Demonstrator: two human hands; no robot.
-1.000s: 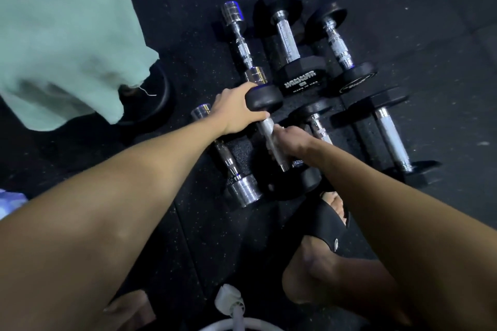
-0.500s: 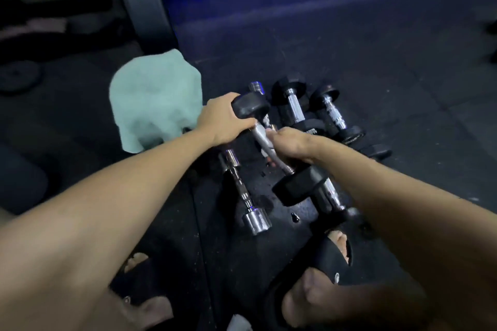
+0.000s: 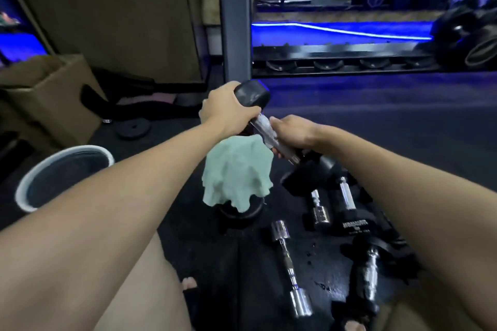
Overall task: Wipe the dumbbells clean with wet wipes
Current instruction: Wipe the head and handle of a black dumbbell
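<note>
Left hand (image 3: pixel 227 110) grips the raised dumbbell's (image 3: pixel 262 126) black head; right hand (image 3: pixel 291 133) grips its chrome handle above the floor (image 3: pixel 376 121).

The held dumbbell (image 3: pixel 265 126) has matt black rubber heads and a shiny metal handle; the green cloth (image 3: pixel 236 172) looks soft.

Both hands hold a black dumbbell (image 3: pixel 271 126) aloft, left hand (image 3: pixel 226 110) gripping its head, right hand (image 3: pixel 291 133) its handle.

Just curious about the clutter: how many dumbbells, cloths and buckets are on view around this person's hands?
Held black dumbbell: 1
Black floor dumbbells: 2
Chrome floor dumbbells: 2
Green cloth: 1
White bucket: 1
Total: 7; more may be hidden.
</note>
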